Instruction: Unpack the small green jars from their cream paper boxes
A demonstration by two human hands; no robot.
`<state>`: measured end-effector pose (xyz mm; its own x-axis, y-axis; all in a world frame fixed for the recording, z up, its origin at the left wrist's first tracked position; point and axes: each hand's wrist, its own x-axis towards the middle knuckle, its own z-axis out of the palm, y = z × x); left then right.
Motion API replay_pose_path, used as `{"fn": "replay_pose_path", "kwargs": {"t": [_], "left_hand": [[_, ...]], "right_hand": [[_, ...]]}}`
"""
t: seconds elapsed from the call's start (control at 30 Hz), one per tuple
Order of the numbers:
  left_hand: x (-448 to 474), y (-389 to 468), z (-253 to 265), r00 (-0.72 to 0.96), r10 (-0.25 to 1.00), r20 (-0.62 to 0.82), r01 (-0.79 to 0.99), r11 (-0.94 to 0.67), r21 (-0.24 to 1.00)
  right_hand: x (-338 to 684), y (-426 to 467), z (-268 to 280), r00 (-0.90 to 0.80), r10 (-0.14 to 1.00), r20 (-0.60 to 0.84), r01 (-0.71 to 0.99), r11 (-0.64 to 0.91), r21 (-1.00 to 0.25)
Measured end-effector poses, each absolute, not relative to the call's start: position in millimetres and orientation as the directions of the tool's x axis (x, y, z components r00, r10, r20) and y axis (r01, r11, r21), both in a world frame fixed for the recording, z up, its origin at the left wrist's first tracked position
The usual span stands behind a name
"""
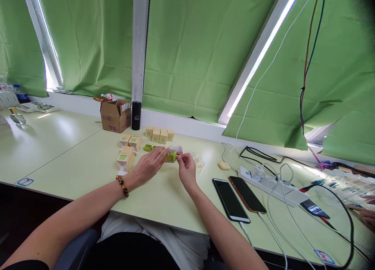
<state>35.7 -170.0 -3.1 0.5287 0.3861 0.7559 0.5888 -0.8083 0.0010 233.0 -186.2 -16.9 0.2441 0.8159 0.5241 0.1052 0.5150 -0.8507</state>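
Observation:
My left hand [150, 162], with a beaded bracelet on its wrist, is closed around a small green container [170, 156] with a label, held on its side just above the table. My right hand [187, 169] pinches at the container's right end, where a bit of yellow shows; what lies between its fingertips is too small to make out. Behind the container is a whitish piece [177, 149]. A small green tray-like piece [148, 148] lies beyond my left hand. Several clear plastic pieces [198, 160] with yellow spots rest right of my right hand. Open small cartons [125, 159] stand at left.
Closed small cartons [156, 135] stand in a group at the back, near a black tumbler [136, 116] and a brown cardboard box [116, 116]. At right lie two phones [231, 200], a power strip [269, 185] and tangled cables. Another person's hand [365, 214] shows at the right edge.

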Motion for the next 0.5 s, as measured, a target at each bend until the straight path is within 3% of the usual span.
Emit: {"fn": "replay_pose_path", "kwargs": {"t": [0.13, 0.27, 0.37, 0.5], "left_hand": [[34.1, -167.6, -3.1, 0.495, 0.415, 0.763, 0.575, -0.815, 0.070], [30.4, -161.1, -4.4, 0.346, 0.449, 0.824, 0.556, -0.805, 0.205], [28.0, -157.5, -4.0, 0.253, 0.417, 0.873, 0.507, -0.826, 0.247], [28.2, -158.8, -3.0, 0.241, 0.361, 0.901, 0.405, -0.881, 0.245]], "right_hand": [[241.7, -185.0, -9.4, 0.320, 0.810, 0.492, 0.035, 0.509, -0.860], [255.6, -187.8, 0.9, 0.387, 0.780, 0.492, -0.013, 0.538, -0.843], [261.4, -186.0, 0.5, 0.293, 0.786, 0.544, 0.082, 0.546, -0.834], [256.7, -182.1, -10.5, 0.064, 0.830, 0.554, 0.331, 0.506, -0.797]]}}
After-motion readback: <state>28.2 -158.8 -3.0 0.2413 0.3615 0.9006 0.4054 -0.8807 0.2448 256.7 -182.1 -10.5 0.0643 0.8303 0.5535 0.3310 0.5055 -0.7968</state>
